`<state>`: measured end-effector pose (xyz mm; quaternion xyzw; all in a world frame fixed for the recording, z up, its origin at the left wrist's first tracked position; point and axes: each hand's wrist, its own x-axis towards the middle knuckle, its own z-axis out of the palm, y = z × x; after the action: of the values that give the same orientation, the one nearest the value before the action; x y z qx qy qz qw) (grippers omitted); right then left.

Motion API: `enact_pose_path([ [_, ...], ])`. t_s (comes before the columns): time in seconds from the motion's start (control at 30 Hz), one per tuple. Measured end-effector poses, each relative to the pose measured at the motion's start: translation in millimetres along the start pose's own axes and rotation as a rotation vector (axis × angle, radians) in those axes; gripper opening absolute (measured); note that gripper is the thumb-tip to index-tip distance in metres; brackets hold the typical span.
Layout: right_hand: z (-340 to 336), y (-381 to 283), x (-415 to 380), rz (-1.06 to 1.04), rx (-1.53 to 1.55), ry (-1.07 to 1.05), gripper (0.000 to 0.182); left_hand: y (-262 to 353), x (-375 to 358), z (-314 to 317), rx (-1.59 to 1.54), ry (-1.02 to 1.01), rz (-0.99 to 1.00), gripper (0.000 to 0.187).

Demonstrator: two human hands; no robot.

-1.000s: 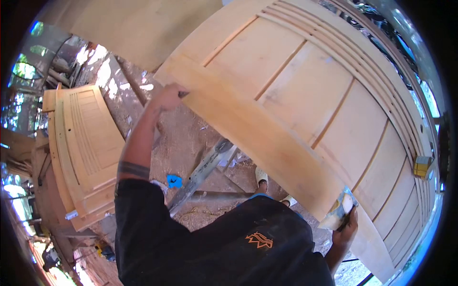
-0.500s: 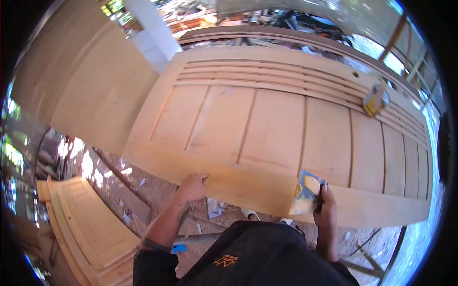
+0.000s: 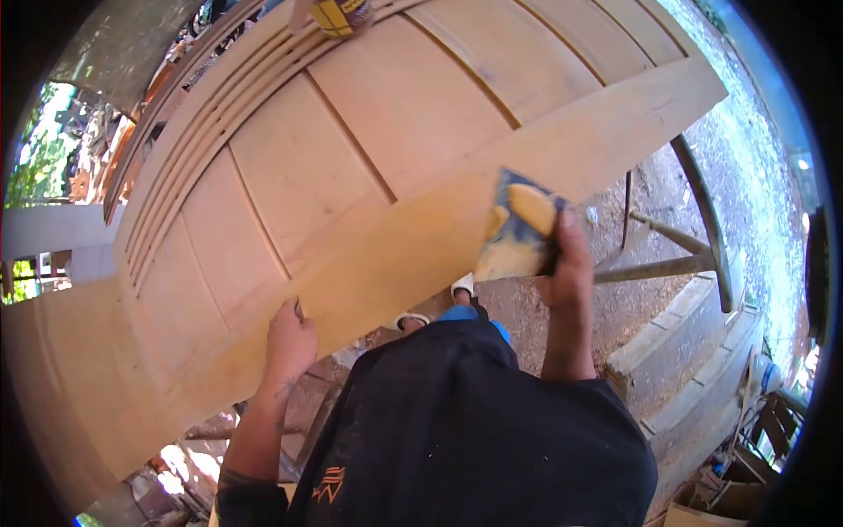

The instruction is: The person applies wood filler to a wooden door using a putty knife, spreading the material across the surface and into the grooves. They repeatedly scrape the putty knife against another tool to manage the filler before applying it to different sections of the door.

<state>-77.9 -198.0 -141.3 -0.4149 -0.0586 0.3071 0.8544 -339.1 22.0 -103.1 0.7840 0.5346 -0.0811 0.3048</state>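
A pale wooden door panel (image 3: 430, 114) with vertical grooves and a slatted band lies flat in front of me. My left hand (image 3: 291, 338) is closed over its near edge rail, with a small dark tip showing at the fingers; what it grips is too small to make out. In my right hand (image 3: 571, 259) is a flat, dark blue-grey putty board (image 3: 518, 233), held at its right side and tilted above the near edge. Thick yellowish filler is heaped and smeared on this board. The rail between my hands looks yellower than the panels.
A yellow-and-brown can (image 3: 341, 16) stands on the slats at the far side. Trestle legs (image 3: 702, 228) support the right end. More wooden panels (image 3: 685, 338) lie on the dusty ground at right, and another sheet (image 3: 79, 378) extends at left.
My view has swung right, so the door and can appear further left and tilted. The putty board is still in my right hand, and my left hand remains closed at the near edge.
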Motion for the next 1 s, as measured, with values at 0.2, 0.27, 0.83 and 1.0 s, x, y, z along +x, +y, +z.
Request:
enact_pose_path([
  [0.2,-79.8,-50.5,-12.9,-0.216,0.072,0.397,0.040,88.3,4.2,41.0,0.062,-0.099,0.149,0.030],
  [0.27,-99.7,-56.2,-21.9,-0.259,0.079,0.454,0.040,112.6,7.3,56.3,0.135,-0.124,0.211,0.033],
  [0.83,-152.6,-70.7,-100.9,-0.367,0.193,0.699,0.035,424.7,34.4,155.9,0.429,-0.355,1.365,0.025],
  [1.0,-152.2,-65.9,-125.6,-0.384,0.215,0.760,0.034,390.4,64.9,142.8,0.868,-0.242,1.528,0.033],
])
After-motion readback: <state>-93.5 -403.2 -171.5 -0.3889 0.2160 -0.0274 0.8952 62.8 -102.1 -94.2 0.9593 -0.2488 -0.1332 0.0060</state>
